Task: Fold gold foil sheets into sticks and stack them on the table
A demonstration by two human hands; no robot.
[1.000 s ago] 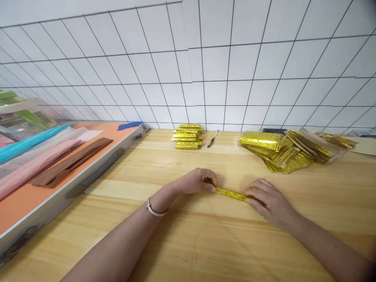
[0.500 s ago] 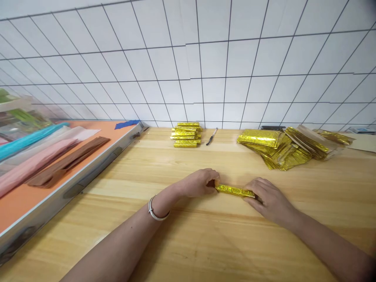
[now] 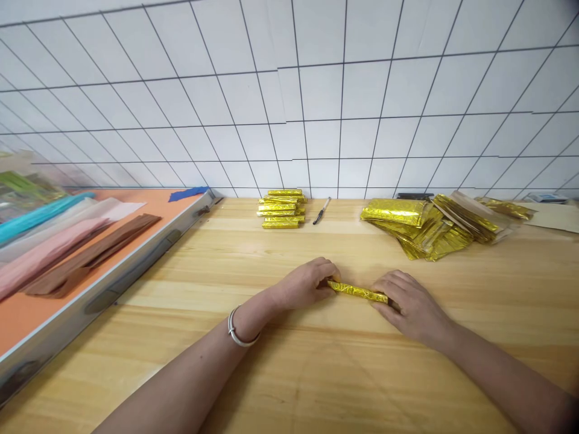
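Both hands [image 3: 314, 283] [image 3: 411, 306] grasping a gold foil strip [image 3: 359, 292], one end each, strip between them

I am working in what is looking like a craft workshop: a wooden table [image 3: 339, 380] is stretching beneath my left hand [image 3: 310, 282] and right hand [image 3: 409, 304], coloured sheets [image 3: 54, 256] are lying to their left, and gold foil [image 3: 393, 212] is sitting heaped beyond the right one.

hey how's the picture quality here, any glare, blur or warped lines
Head view: bright glare on the gold foil packets; head view: blur smears the green items at the far left; head view: upright lines on the gridded wall fan apart toward the top; head view: the held gold strip looks fairly sharp.
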